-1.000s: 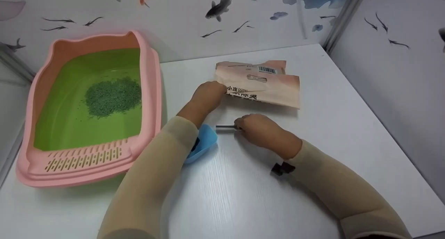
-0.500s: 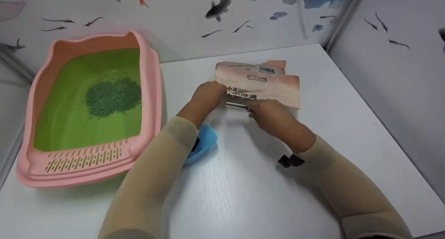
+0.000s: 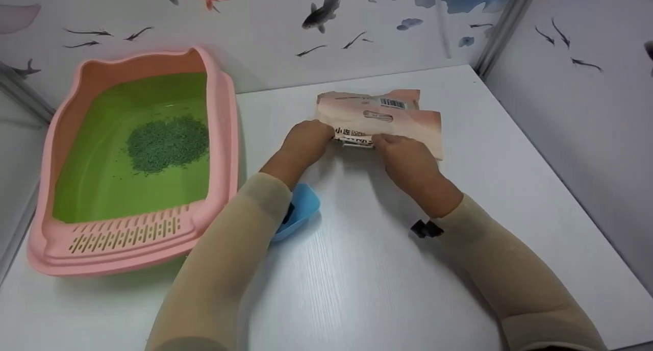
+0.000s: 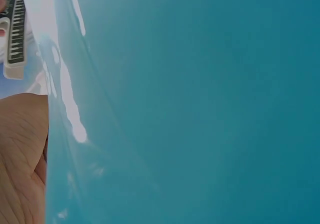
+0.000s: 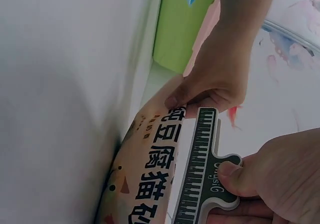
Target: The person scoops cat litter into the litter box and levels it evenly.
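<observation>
My left hand (image 3: 307, 143) pinches the folded edge of a pink paper-like bag (image 3: 403, 129) of cat litter that lies on the table. In my right hand (image 3: 408, 162) is a bag clip (image 5: 202, 166) with a piano-key print, the thumb pressing its handle. The clip's long jaw runs alongside the folded edge of the bag, right at it in the right wrist view. A light blue scoop (image 3: 305, 205) lies partly under my left forearm; its blue wall (image 4: 190, 109) fills most of the left wrist view, with my left palm at that view's left edge.
A pink-rimmed litter box (image 3: 224, 136) with a green base stands on the left of the table. Green litter pellets (image 3: 168, 143) lie in a heap inside it. White walls with fish pictures (image 3: 275, 45) close off the back and right sides.
My right hand has moved away from me with the clip, from in front of the bag to its folded edge. My left hand has stayed on the bag.
</observation>
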### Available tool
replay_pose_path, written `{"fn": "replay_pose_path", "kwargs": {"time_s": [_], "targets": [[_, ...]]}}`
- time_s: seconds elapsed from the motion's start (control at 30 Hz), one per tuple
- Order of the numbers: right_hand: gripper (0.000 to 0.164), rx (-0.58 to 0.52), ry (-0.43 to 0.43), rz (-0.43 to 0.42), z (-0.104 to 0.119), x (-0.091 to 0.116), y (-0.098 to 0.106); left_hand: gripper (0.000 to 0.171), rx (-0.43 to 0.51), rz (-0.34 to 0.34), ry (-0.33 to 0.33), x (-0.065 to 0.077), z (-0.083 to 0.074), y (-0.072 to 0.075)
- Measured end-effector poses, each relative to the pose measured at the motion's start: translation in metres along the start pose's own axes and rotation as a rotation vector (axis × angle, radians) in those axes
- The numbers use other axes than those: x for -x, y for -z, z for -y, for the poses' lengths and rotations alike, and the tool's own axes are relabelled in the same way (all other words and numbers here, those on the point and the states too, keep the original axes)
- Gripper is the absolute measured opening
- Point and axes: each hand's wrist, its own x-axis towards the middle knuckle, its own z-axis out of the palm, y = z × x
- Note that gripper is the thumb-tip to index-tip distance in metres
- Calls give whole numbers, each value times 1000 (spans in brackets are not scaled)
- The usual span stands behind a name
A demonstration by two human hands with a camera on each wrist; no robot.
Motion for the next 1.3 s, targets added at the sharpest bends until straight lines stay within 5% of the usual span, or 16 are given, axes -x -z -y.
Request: {"fn": "replay_pose_path", "kwargs": {"time_s": [0.33,0.83,1.3], "targets": [[26,-11,-28,49,-14,-9,-17,24,-41,-22,-48,4,-4,0],[18,-43,22,33,-13,-9,-29,26,-8,-8,-30,5,-5,-3],[10,-126,33,138,-10,-10,-29,23,-27,16,-32,7,-2,-8]]}}
